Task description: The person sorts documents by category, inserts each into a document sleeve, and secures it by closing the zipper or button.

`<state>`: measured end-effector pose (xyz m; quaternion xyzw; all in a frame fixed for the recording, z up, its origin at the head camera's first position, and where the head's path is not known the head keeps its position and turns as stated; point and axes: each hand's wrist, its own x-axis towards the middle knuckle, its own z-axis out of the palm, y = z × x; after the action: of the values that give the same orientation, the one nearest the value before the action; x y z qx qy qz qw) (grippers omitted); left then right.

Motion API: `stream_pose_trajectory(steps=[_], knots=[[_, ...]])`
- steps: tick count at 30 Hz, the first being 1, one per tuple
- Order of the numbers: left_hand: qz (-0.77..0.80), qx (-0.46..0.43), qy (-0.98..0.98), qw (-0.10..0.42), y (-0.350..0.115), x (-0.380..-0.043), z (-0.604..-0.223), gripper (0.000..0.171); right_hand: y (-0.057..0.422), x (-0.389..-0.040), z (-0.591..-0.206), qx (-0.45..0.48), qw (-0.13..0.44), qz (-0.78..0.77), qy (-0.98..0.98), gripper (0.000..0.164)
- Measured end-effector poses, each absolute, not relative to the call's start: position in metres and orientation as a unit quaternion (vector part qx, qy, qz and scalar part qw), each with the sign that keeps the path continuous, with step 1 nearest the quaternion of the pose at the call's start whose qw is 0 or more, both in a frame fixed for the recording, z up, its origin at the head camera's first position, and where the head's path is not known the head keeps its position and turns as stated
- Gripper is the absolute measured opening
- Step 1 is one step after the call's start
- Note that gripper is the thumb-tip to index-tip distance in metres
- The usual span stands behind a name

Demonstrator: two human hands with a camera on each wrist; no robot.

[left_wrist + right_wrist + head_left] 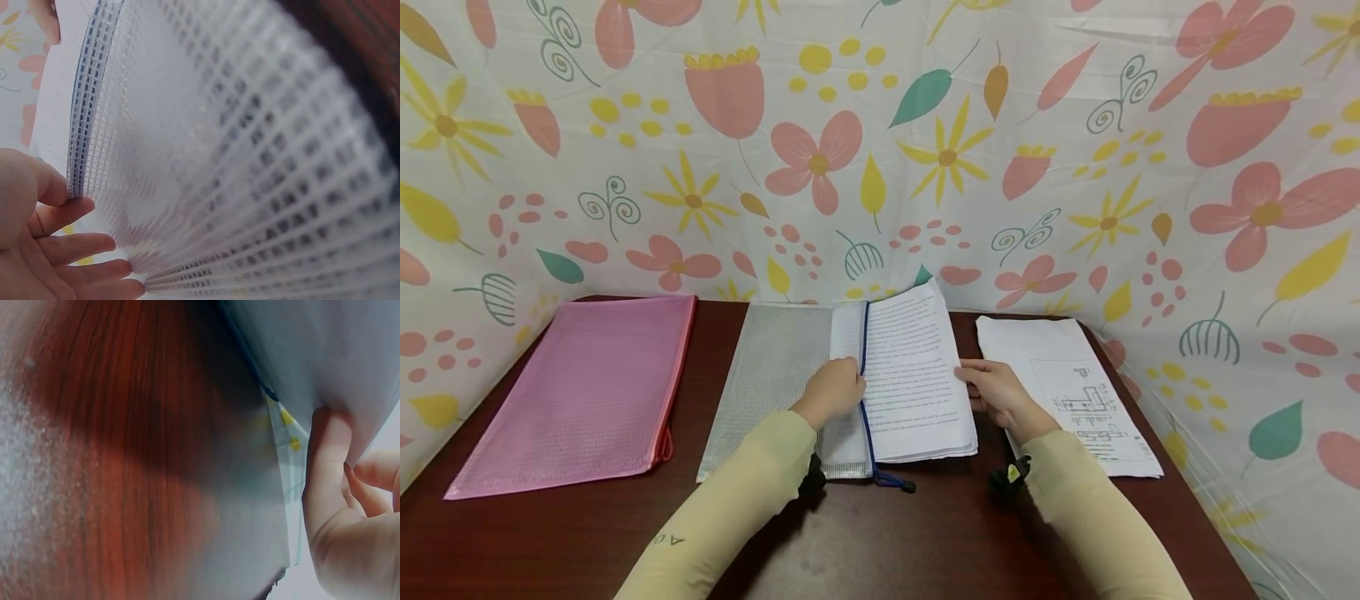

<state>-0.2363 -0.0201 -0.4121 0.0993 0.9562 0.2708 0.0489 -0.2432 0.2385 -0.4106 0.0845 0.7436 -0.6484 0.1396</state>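
A clear mesh zipper pouch with a blue zipper lies mid-table. Its mesh fills most of the left wrist view. My left hand pinches the zippered edge between thumb and forefinger, its other fingers spread against the mesh. Printed sheets stick out of the pouch's right side, their left part under the mesh. My right hand pinches the stack's right edge, thumb on one face and fingers on the other. In the right wrist view, the sheets are raised above the wooden table.
A pink mesh zipper pouch with a red zipper edge lies at the left. To the right, another paper stack with a printed diagram lies partly behind my right hand. A flower-patterned curtain closes off the back and sides of the table.
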Motion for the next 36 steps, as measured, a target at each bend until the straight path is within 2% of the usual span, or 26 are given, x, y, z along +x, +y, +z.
stream_pose_trajectory(steps=[36], knots=[[0.272,0.150,0.950,0.041,-0.020,-0.235,-0.414,0.021,0.218,-0.246,-0.420,0.092,0.139,-0.625,0.763,0.043]])
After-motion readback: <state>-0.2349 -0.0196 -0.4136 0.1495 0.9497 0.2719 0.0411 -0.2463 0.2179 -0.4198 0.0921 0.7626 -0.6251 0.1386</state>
